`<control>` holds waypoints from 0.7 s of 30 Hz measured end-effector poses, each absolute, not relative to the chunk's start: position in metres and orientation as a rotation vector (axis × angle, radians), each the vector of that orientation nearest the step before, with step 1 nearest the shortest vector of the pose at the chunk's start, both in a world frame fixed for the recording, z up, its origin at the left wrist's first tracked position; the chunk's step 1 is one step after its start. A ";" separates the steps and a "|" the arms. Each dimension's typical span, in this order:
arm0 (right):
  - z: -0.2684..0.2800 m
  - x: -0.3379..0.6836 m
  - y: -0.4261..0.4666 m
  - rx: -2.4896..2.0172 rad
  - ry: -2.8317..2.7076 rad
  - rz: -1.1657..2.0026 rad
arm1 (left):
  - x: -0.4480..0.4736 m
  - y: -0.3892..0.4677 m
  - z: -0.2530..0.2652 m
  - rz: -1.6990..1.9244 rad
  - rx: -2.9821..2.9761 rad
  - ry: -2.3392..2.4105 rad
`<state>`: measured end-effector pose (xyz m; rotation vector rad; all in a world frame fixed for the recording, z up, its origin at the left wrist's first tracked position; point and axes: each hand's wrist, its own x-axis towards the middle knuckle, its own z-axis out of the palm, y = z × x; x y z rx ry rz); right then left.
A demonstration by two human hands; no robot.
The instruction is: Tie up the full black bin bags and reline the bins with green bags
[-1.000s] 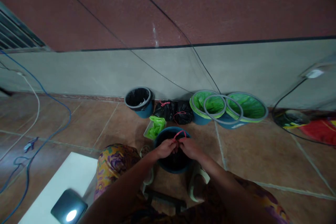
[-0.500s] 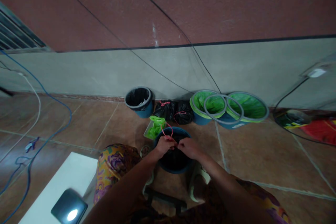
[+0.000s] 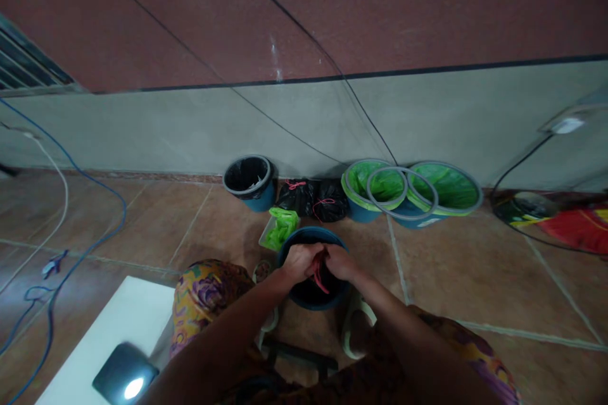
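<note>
Between my feet stands a blue bin [image 3: 313, 305] with a black bag inside it. My left hand [image 3: 304, 262] and my right hand [image 3: 338, 262] meet over its opening, both closed on a red drawstring [image 3: 320, 275]. One end of the drawstring hangs down toward me. My fingertips are partly hidden, and how the drawstring is looped cannot be made out. Just left of the bin's far rim, a green plastic bag [image 3: 284, 228] spills from a small pale container [image 3: 266, 233].
Along the wall are a blue bin [image 3: 259, 201] lined in black, two tied black bags [image 3: 297, 196] with red strings, and two blue bins [image 3: 363, 212] with green liners. Loose grey rings [image 3: 380, 204] rest on these. A white table [image 3: 114, 310] with a dark device stands left; cables [image 3: 102, 240] cross the floor.
The red loop that stood up above my left hand is gone from there; the drawstring now hangs toward me between my hands. My hands have turned slightly and sit closer together.
</note>
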<state>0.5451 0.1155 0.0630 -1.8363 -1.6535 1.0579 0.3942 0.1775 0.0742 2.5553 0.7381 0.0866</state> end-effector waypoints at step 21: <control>0.051 0.552 0.120 -1.965 -1.478 1.260 | 0.381 0.166 0.041 0.407 2.640 0.738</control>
